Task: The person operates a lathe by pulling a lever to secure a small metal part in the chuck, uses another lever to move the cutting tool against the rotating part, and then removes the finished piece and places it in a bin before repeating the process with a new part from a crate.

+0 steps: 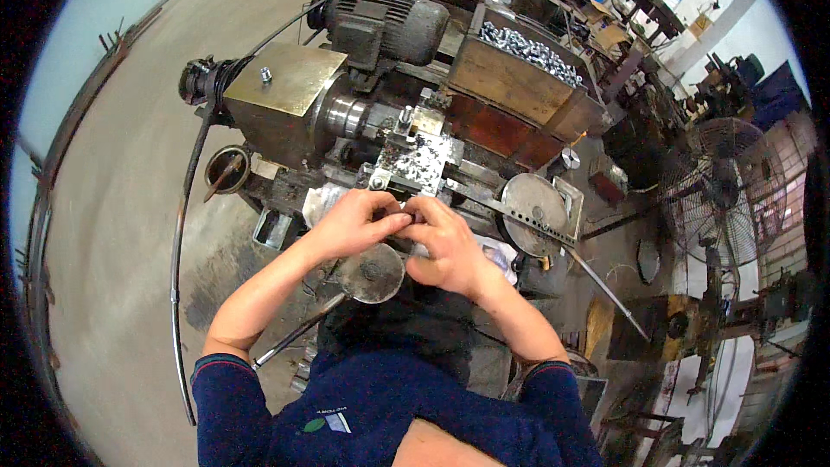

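Note:
My left hand (356, 223) and my right hand (447, 246) meet in front of a small lathe-like machine. Thumbs and fingers are pinched together at the tips. Something small and dark may sit between them, but the fingers cover it and I cannot make it out. Just beyond my fingertips lies the machine's metal slide (417, 161), scattered with chips. The shiny round spindle (346, 116) juts from a box-shaped headstock (285, 82) to its left. Below my hands is a round, dirty metal disc (372, 277) on a rod.
A ribbed motor (386, 28) stands behind the headstock. Small shiny metal parts (529, 54) fill a rusty bin (510, 86) at the back right. A round plate (529, 199) and a long perforated bar (540, 227) lie to the right, near a large fan (722, 186).

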